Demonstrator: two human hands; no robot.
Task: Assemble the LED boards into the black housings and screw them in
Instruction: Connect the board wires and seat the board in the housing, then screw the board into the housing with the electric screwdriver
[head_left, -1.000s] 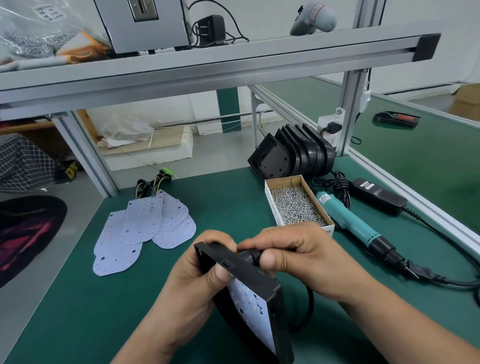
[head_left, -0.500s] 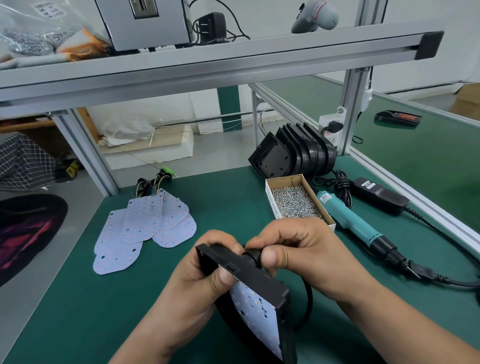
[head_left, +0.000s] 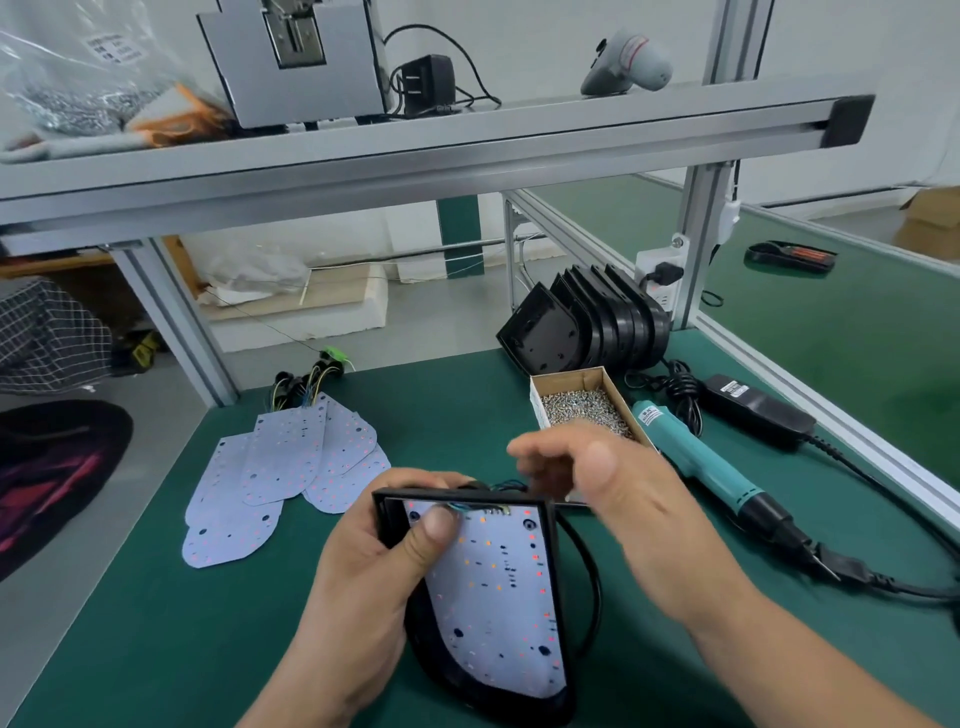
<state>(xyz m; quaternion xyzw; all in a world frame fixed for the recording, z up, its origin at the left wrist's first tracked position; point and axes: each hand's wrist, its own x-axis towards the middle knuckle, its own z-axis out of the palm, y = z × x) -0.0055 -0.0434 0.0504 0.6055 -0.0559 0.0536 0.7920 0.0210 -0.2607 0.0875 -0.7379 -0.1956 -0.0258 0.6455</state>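
Observation:
A black housing (head_left: 556, 597) with a pale LED board (head_left: 498, 597) lying inside it is held near the front of the green table. My left hand (head_left: 374, 566) grips the housing's left edge, its thumb pressing on the board's top left corner. My right hand (head_left: 597, 493) hovers blurred just above the housing's top right corner, fingers curled near the thin wires there; whether it pinches them is unclear. A black cable (head_left: 592, 587) loops out at the housing's right side.
Several loose LED boards (head_left: 280, 467) lie at the left with a wire bundle (head_left: 306, 379) behind them. A cardboard box of screws (head_left: 587, 405), a teal electric screwdriver (head_left: 696, 462), its power brick (head_left: 758, 410) and a stack of empty black housings (head_left: 587, 327) stand at the right.
The housing has turned from tilted on edge to face up, showing the whole board. My right hand has lifted off its top and moved up to the right.

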